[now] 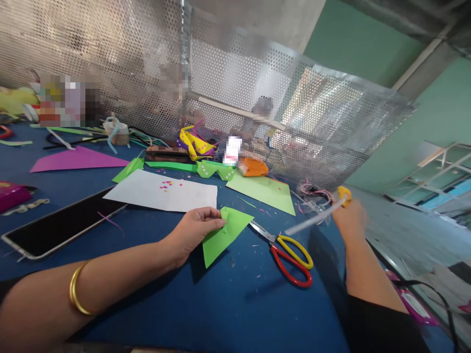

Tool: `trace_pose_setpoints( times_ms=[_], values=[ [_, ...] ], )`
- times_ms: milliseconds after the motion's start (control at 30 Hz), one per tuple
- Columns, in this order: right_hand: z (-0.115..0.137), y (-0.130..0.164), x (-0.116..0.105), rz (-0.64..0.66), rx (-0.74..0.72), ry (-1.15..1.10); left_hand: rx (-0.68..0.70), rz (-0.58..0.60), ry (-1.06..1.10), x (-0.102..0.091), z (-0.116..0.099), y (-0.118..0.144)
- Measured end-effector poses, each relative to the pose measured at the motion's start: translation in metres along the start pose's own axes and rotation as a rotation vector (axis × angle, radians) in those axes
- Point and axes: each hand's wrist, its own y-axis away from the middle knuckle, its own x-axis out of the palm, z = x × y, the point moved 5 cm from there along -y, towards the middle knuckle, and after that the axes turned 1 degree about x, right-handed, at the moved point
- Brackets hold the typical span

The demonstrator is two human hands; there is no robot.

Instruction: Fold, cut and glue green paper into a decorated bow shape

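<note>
My left hand (200,225) pinches a folded piece of bright green paper (224,238) between thumb and fingers, raised a little over the blue table (235,304). At the right, my right hand (349,218) is closed around a long translucent stick (316,218) with a yellow end (344,194); motion blurs it, and its kind is unclear. The stick slants down to the left. Between my hands lie scissors (272,239) with one yellow and one red handle, blades pointing towards the green paper.
White paper (191,196) bears small coloured dots. Beyond it are green paper glasses (215,170), yellow paper glasses (195,142) and a pale green sheet (265,191). Left lie a black-screened device (66,220) and purple paper (79,159). Perforated metal mesh (235,73) stands behind the table.
</note>
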Motion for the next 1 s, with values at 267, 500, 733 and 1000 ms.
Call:
trace_pose_setpoints(
  times_ms=[267, 500, 733, 1000],
  values=[
    [0.055, 0.042, -0.032, 0.143, -0.057, -0.778, 0.033, -0.004, -0.021, -0.001, 0.001, -0.002],
    [0.108, 0.135, -0.047, 0.703, -0.086, -1.412, 0.055, -0.024, -0.046, -0.002, -0.001, -0.003],
    [0.119, 0.156, -0.031, 0.889, -0.142, -1.410, 0.031, -0.050, -0.048, -0.005, 0.000, -0.006],
    [0.126, 0.161, -0.035, 0.887, -0.149, -1.370, 0.019, -0.046, -0.062, -0.009, 0.005, -0.009]
  ],
)
